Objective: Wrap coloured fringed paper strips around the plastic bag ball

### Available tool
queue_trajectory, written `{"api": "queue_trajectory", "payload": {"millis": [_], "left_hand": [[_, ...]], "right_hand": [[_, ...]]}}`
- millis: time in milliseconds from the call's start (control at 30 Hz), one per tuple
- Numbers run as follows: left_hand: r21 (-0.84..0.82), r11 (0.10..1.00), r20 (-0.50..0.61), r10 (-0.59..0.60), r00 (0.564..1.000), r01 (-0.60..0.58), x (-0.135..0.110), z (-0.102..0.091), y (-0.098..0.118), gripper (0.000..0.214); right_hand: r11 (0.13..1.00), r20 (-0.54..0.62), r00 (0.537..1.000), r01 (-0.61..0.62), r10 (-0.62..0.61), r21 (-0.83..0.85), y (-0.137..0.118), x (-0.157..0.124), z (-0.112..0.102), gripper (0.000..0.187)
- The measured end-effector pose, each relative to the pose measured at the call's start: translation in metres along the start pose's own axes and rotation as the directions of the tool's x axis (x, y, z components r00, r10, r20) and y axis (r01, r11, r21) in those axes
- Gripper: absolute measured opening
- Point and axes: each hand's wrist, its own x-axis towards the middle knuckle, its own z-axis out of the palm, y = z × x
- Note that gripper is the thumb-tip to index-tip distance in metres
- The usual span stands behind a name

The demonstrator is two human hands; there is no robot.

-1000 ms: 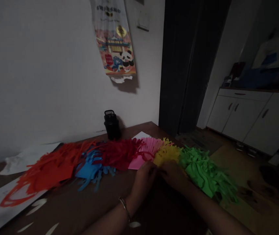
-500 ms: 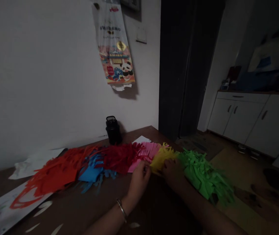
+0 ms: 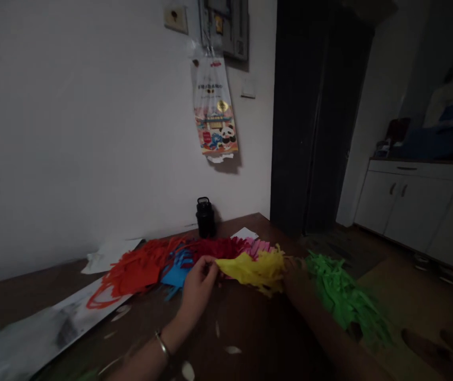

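Note:
In the head view my left hand point(image 3: 201, 280) pinches the left end of a yellow fringed paper piece point(image 3: 246, 269), stretched sideways above the table. Dim light blurs my right hand point(image 3: 296, 275), which closes at the paper's right edge. Pink fringed paper point(image 3: 259, 247) shows just behind the yellow. Dark red fringed paper point(image 3: 218, 246) lies beyond my left hand, with a blue one point(image 3: 175, 269) and an orange-red one point(image 3: 143, 267) further left. Green fringed paper point(image 3: 341, 291) lies to the right of my right hand, along the table's edge.
A black lidded bottle point(image 3: 206, 219) stands by the wall. White sheets point(image 3: 111, 255) and a printed sheet point(image 3: 75, 312) lie at the left; pale scraps point(image 3: 233, 350) dot the brown table point(image 3: 246, 323). A panda-printed bag point(image 3: 215, 114) hangs on the wall.
The yellow paper has been lifted and drawn out leftward by my left hand, covering part of the pink. My right hand has shifted slightly right. The camera view has turned left and up.

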Motion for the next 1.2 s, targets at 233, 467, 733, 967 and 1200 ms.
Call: {"api": "queue_trajectory", "payload": {"millis": [233,467,733,967,1200], "left_hand": [[-0.009,0.999,-0.123,-0.044,0.991,0.043,-0.025,-0.068,0.006,0.027],[-0.084,0.99,-0.234,-0.131,0.963,0.114,-0.033,-0.105,-0.011,0.029],[0.02,0.992,-0.29,-0.111,0.95,0.121,-0.042,-0.132,-0.018,0.029],[0.306,0.945,-0.416,0.019,0.909,0.12,-0.05,-0.183,-0.004,0.026],[0.576,0.817,-0.31,0.241,0.92,-0.02,-0.069,-0.215,0.028,0.022]], "right_hand": [[0.949,-0.02,0.967,0.253,-0.254,0.191,0.005,-0.003,-0.003,0.03],[0.91,-0.075,0.968,0.25,-0.238,0.331,0.024,0.004,-0.021,0.026],[0.854,0.015,0.99,0.116,-0.144,0.506,0.044,0.004,-0.027,0.025],[0.931,0.068,0.986,-0.164,0.15,0.326,0.081,0.018,-0.045,0.03],[0.981,-0.074,0.979,-0.195,0.192,-0.025,0.072,0.026,-0.089,0.03]]}}
